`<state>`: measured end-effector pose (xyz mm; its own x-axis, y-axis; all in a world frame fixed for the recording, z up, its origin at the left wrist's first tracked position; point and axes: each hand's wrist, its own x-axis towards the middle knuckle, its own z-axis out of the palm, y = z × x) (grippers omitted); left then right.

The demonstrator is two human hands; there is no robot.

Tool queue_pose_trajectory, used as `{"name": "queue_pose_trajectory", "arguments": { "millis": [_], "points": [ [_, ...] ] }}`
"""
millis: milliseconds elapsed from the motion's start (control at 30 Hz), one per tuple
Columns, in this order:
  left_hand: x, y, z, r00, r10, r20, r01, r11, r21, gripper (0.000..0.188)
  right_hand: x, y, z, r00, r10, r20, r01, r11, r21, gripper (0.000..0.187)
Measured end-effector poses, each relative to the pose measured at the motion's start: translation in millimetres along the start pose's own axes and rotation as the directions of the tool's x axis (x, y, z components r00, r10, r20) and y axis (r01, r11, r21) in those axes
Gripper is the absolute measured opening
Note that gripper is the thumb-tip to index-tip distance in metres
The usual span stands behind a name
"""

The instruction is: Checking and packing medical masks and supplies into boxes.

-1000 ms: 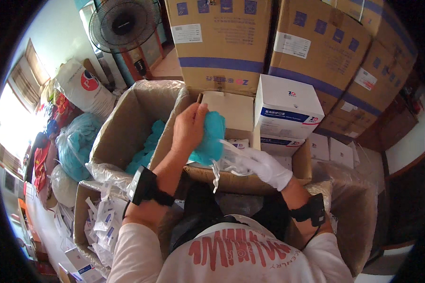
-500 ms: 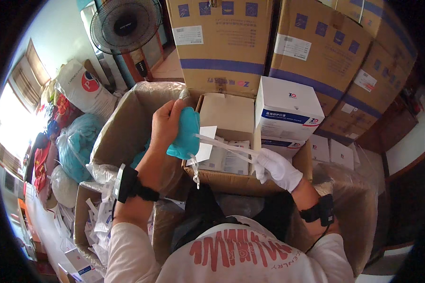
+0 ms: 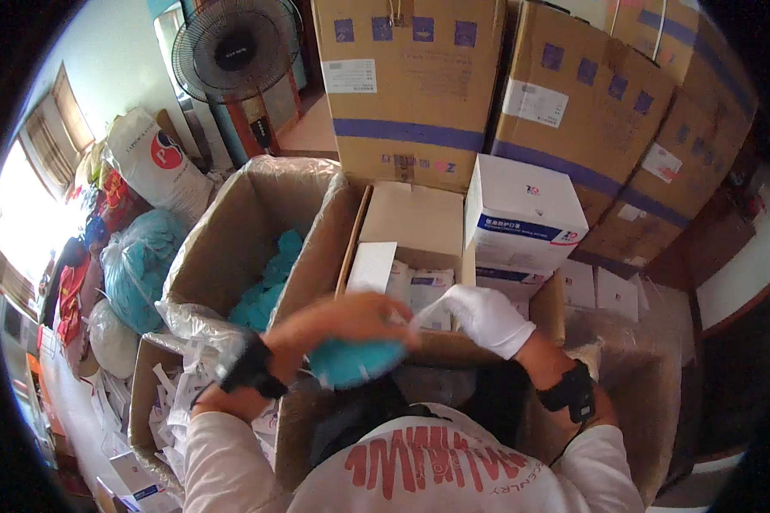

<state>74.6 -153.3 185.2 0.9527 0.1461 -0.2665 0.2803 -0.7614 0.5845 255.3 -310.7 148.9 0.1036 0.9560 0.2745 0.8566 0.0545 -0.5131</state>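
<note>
— Hands first, nearest the camera: what are they doing?

— The left hand [image 3: 351, 321] is bare and blurred. Its fingers are curled over a teal, soft folded item [image 3: 351, 363] that hangs just beneath them. I think it is a glove or a cap, but the blur hides which. The right hand [image 3: 488, 316] wears a white glove, and its fingers pinch the edge of a thin clear plastic sleeve [image 3: 423, 312] that runs between the two hands.

— So where does the teal piece sit?

— Directly under the left fingers, touching them, and just left of the gloved fingertips. Both wrists carry black bands.

— And below the left wrist?

— An open carton [image 3: 158, 402] full of small white packets, with crumpled clear plastic at its rim.

— Beyond the fingers?

— Just past them is an open box [image 3: 411, 222] holding flat white packs. Left of the fingers, a little further out, is a plastic-lined carton [image 3: 231, 231] with more teal pieces [image 3: 269, 286] at its bottom. Beyond the gloved fingers, slightly right, stands a white box with a blue stripe [image 3: 522, 214].

— Furthest back?

— Large brown shipping cartons [image 3: 411, 85] are stacked well beyond both hands, with a standing fan [image 3: 231, 51] off to their left.
</note>
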Motion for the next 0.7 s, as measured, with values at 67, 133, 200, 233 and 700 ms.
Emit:
{"name": "queue_pose_trajectory", "arguments": {
  "millis": [67, 133, 200, 233, 700],
  "points": [
    [-0.4, 8.8, 41.8, 0.958, 0.270, 0.092, -0.240, 0.937, -0.255, 0.049, 8.5, -16.8, 5.2, 0.981, -0.186, 0.060, 0.177, 0.976, 0.130, 0.018],
    [2.4, 20.1, 44.5, 0.932, 0.357, -0.063, -0.353, 0.852, -0.386, 0.041, 2.6, -20.9, 14.3, 0.969, -0.235, 0.074, 0.221, 0.961, 0.165, 0.018],
    [6.0, 22.4, 36.6, 0.932, 0.048, -0.360, -0.274, 0.745, -0.608, 0.033, -3.7, -26.9, 18.0, 1.000, 0.007, -0.007, -0.006, 0.983, 0.182, 0.019],
    [10.6, 9.5, 36.5, 0.915, 0.061, -0.399, -0.189, 0.938, -0.290, 0.032, -5.8, -27.4, 16.8, 1.000, 0.007, 0.007, -0.008, 0.980, 0.199, 0.022],
    [-84.0, 24.0, 4.0, 0.812, 0.575, 0.099, -0.583, 0.795, 0.167, 0.020, -68.2, -64.7, -74.1, 0.618, -0.223, 0.754, -0.206, 0.879, 0.429, 0.021]
  ]
}}
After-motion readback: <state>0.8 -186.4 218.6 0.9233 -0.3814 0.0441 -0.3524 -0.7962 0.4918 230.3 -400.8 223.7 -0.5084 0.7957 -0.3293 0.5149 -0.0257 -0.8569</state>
